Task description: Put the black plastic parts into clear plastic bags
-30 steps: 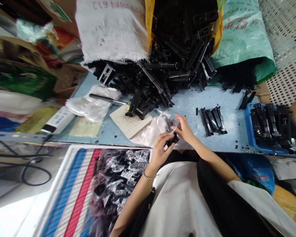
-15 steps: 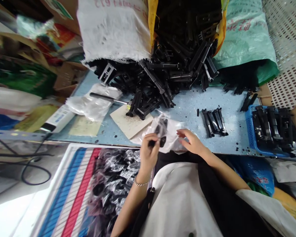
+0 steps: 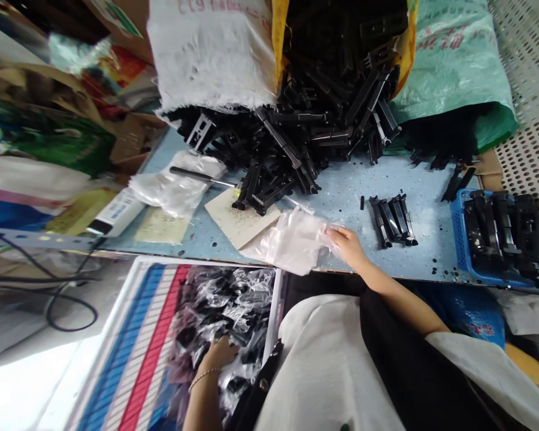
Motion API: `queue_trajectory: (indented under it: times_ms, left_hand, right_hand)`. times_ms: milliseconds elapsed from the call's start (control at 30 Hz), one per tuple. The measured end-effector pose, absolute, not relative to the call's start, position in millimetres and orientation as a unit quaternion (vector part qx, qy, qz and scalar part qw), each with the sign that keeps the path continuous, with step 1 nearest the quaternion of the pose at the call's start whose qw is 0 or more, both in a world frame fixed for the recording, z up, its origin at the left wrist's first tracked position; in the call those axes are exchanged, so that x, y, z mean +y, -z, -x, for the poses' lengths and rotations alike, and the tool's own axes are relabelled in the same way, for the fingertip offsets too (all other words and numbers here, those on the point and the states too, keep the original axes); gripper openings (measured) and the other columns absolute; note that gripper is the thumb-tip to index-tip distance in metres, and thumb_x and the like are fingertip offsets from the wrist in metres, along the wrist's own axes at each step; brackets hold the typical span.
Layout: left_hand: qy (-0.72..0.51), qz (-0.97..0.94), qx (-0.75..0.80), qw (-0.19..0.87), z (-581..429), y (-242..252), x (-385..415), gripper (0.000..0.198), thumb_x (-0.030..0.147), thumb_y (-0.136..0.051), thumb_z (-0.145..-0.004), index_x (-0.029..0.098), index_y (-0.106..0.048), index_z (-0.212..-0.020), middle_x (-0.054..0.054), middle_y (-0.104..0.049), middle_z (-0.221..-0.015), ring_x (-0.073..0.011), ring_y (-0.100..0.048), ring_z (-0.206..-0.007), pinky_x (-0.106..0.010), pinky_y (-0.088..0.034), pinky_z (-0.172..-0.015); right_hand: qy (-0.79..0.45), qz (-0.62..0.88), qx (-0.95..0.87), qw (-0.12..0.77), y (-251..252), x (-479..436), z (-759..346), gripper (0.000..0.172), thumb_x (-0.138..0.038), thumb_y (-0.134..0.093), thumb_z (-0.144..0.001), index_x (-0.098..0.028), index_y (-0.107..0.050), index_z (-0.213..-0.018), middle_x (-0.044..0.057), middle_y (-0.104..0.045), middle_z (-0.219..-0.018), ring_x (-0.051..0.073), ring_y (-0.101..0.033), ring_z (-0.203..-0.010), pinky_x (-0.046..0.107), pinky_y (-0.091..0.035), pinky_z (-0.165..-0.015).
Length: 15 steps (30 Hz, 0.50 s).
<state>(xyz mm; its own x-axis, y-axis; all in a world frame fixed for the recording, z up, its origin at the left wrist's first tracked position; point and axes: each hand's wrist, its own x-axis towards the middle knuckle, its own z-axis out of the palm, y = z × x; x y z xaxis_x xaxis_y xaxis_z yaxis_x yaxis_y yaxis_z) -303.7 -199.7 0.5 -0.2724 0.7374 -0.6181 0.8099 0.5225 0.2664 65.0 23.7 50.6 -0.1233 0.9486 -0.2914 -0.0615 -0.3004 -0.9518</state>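
Note:
At the table's front edge lies a stack of clear plastic bags (image 3: pixel 296 239). My right hand (image 3: pixel 348 244) has its fingers closed on the right edge of a bag there. My left hand (image 3: pixel 221 353) is down in the box, over a heap of black parts wrapped in clear plastic (image 3: pixel 233 299). Its fingers are mostly hidden, so whether it still holds a piece does not show. A short row of bare black plastic parts with metal strips (image 3: pixel 391 221) lies on the table to the right of my right hand.
A large pile of black parts (image 3: pixel 287 143) spills from a white sack (image 3: pixel 215 54). A screwdriver (image 3: pixel 197 175) lies beside a beige board (image 3: pixel 233 221). A blue basket (image 3: pixel 462 239) of black parts stands right, below a green sack (image 3: pixel 467 72). The striped box (image 3: pixel 139 353) is front left.
My left hand has gone from the bags, with a bagged black part in it, down left into the box. My right hand has stayed near the bags and now grips one's edge.

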Motion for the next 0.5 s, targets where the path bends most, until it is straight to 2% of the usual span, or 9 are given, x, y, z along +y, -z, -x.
queue_trajectory:
  times_ms: [67, 133, 200, 300, 400, 500]
  left_hand:
    - [0.041, -0.498, 0.788, 0.36, 283.5, -8.9, -181.1, 0.012, 0.032, -0.059, -0.073, 0.024, -0.057, -0.063, -0.006, -0.07, -0.065, -0.0307, -0.073, -0.071, -0.041, -0.057, -0.071]
    - [-0.029, -0.534, 0.759, 0.371, 250.1, -30.1, -149.4, 0.024, 0.04, -0.053, -0.087, 0.022, -0.069, -0.089, -0.009, -0.077, -0.095, -0.0271, -0.074, -0.093, -0.039, -0.057, -0.087]
    - [-0.196, -0.595, 0.677, 0.386, 203.0, -54.8, -110.1, 0.034, 0.044, -0.049, -0.096, 0.022, -0.071, -0.108, -0.011, -0.074, -0.114, -0.0243, -0.071, -0.106, -0.038, -0.054, -0.097]
    - [-0.385, -0.625, 0.547, 0.402, 124.8, -77.4, -50.9, 0.044, 0.046, -0.057, -0.094, 0.019, -0.066, -0.129, -0.016, -0.063, -0.136, -0.0238, -0.068, -0.11, -0.038, -0.056, -0.095]
    - [-0.474, -0.579, 0.531, 0.398, 71.5, -75.4, -6.9, 0.028, 0.038, -0.066, -0.089, 0.018, -0.074, -0.107, -0.013, -0.07, -0.117, -0.0247, -0.066, -0.111, -0.039, -0.055, -0.097]
    - [-0.528, -0.41, 0.517, 0.535, 54.6, -65.7, 18.2, 0.015, 0.032, -0.077, -0.079, 0.018, -0.073, -0.082, -0.004, -0.071, -0.084, -0.0182, -0.068, -0.085, -0.032, -0.055, -0.083]
  right_hand:
    - [-0.699, 0.483, -0.283, 0.445, -56.4, 28.0, -54.5, 0.038, -0.051, -0.083, -0.068, -0.02, -0.076, -0.09, 0.004, -0.074, -0.084, 0.021, -0.067, -0.079, 0.031, -0.054, -0.071]
    - [-0.73, 0.462, -0.218, 0.454, -62.4, 28.4, -41.8, 0.041, -0.048, -0.085, -0.064, -0.021, -0.076, -0.093, 0.004, -0.076, -0.09, 0.02, -0.069, -0.083, 0.031, -0.054, -0.072]
    - [-0.725, 0.463, -0.199, 0.469, -67.7, 26.9, -28.0, 0.039, -0.046, -0.084, -0.065, -0.023, -0.076, -0.095, 0.003, -0.077, -0.097, 0.02, -0.07, -0.088, 0.031, -0.055, -0.075]
    - [-0.715, 0.46, -0.193, 0.489, -75.2, 28.5, -14.5, 0.036, -0.045, -0.081, -0.07, -0.025, -0.076, -0.099, 0.002, -0.077, -0.106, 0.02, -0.07, -0.097, 0.031, -0.056, -0.083]
    - [-0.722, 0.419, -0.195, 0.515, -84.3, 37.9, -23.8, 0.042, -0.057, -0.074, -0.078, -0.026, -0.074, -0.106, 0.003, -0.075, -0.117, 0.022, -0.067, -0.11, 0.034, -0.056, -0.093]
    - [-0.717, 0.387, -0.234, 0.531, -92.4, 41.9, -50.0, 0.054, -0.071, -0.06, -0.083, -0.025, -0.071, -0.11, 0.006, -0.072, -0.123, 0.025, -0.062, -0.122, 0.039, -0.053, -0.101]
